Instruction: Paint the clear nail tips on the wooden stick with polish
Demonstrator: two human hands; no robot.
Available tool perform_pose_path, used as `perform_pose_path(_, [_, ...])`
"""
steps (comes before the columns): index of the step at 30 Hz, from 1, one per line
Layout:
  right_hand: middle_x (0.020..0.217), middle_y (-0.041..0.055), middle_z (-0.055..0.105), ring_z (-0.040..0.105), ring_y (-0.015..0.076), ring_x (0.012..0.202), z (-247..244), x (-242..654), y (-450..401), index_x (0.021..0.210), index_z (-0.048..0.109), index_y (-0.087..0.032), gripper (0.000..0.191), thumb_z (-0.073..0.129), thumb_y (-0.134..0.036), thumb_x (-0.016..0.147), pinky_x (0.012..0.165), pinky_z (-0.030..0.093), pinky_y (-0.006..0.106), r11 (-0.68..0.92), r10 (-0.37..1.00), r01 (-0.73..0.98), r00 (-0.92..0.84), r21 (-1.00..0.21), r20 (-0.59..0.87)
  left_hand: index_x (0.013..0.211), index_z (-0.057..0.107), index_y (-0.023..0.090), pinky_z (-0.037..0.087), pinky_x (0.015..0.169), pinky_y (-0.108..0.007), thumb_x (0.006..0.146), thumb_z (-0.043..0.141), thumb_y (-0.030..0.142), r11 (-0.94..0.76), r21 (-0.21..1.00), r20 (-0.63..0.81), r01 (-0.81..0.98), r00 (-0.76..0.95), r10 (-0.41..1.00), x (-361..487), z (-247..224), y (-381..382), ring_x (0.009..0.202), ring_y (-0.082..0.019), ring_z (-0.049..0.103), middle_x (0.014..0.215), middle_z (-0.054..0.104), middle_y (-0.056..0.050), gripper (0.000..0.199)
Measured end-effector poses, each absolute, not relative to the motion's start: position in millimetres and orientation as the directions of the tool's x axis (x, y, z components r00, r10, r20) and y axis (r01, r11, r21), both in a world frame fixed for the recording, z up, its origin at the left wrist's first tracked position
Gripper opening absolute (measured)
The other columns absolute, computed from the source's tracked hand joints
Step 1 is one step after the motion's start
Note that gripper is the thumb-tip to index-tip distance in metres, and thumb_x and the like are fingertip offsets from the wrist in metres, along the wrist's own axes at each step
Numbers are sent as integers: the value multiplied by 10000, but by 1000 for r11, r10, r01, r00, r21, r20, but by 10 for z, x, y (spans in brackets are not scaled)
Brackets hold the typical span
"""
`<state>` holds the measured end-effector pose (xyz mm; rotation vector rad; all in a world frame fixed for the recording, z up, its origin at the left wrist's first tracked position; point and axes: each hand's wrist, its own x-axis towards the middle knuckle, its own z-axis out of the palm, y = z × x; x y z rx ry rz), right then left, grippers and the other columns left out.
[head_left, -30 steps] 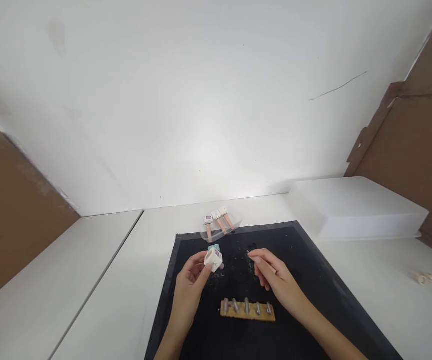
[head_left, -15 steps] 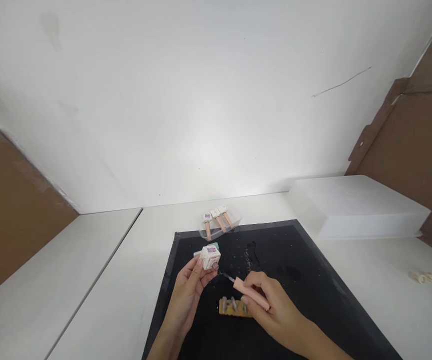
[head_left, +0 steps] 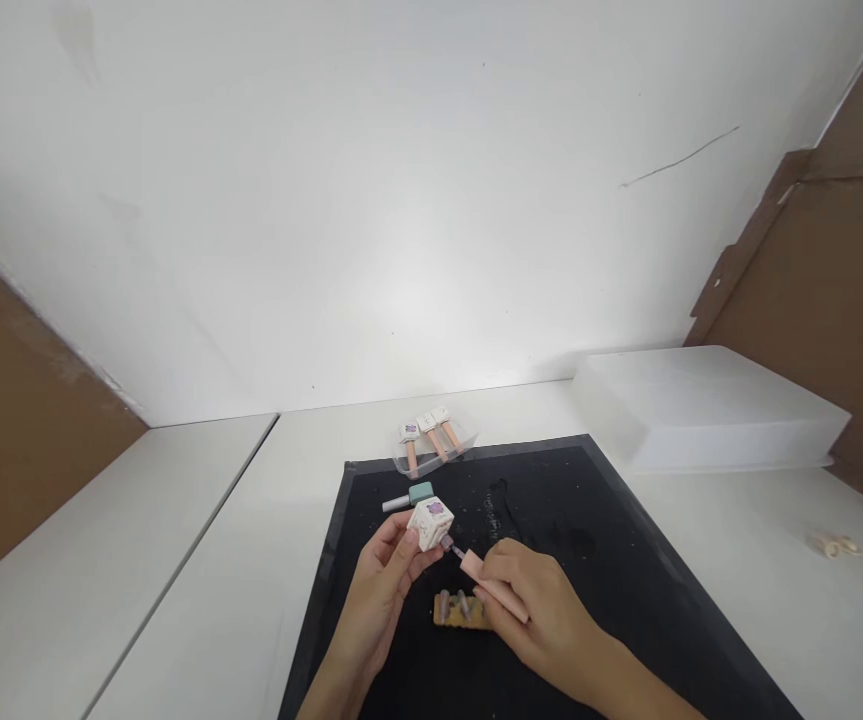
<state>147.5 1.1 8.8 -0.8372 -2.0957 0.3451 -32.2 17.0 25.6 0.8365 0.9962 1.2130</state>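
Fingers of my left hand [head_left: 386, 580] are wrapped round a white square bottle [head_left: 431, 522] with a purple design, tilted so its neck points down and right. My right hand [head_left: 532, 595] pinches a long pink cap [head_left: 495, 588] with a thin brush on it. The brush tip is at the bottle's neck; whether it is inside, I cannot tell. Just below the cap lies a yellow-brown holder [head_left: 468, 622] with several small, glossy nail-like pieces, partly hidden by my right hand. A green bottle with a white cap [head_left: 421, 492] lies behind the white bottle.
Beneath my hands is a black mat [head_left: 566, 520]. At its far edge, a clear tray [head_left: 401, 470] holds three white bottles with pink caps. A translucent white box [head_left: 716, 430] stands at the right. Small cream-coloured objects [head_left: 832, 546] lie near the right side.
My left hand has tilted the white bottle and moved it slightly right. The brush and bottle neck have come together. More of the green bottle now shows.
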Motion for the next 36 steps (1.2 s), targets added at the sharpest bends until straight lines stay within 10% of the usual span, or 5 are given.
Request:
perform_pose_path(6, [651, 36, 541, 438, 144, 524, 120, 1455, 42, 855, 511, -183, 180, 391, -49, 846, 461, 350, 246, 805, 476, 578, -501, -130, 723, 911, 622, 165, 451, 793, -327, 691, 653, 366, 69, 955, -57, -289, 48, 997, -366, 193, 145, 858, -203, 588, 927, 654, -85, 300])
perform_pose_path(11, [609, 29, 548, 424, 141, 488, 112, 1432, 44, 870, 526, -184, 183, 394, -58, 860, 446, 361, 247, 803, 413, 594, -497, -48, 763, 869, 607, 191, 441, 736, -267, 660, 690, 312, 1, 960, 21, -281, 77, 997, -401, 169, 127, 817, -168, 577, 850, 636, -40, 255])
perform_pose_path(22, [735, 33, 582, 505, 136, 610, 65, 1404, 27, 752, 493, -200, 178, 412, -60, 826, 543, 401, 235, 749, 658, 366, -505, -553, 558, 860, 671, 215, 457, 688, -268, 620, 719, 234, -202, 933, 249, -297, 129, 960, -428, 184, 103, 784, -164, 562, 822, 584, -30, 246])
perform_pose_path(36, [679, -24, 507, 399, 101, 560, 50, 1356, -42, 644, 386, -205, 221, 522, -153, 810, 504, 330, 210, 409, 850, 94, -403, -908, 341, 857, 671, 225, 449, 666, -202, 617, 728, 298, -25, 923, 59, -385, 78, 995, -442, 185, 73, 779, -135, 574, 823, 631, -17, 257])
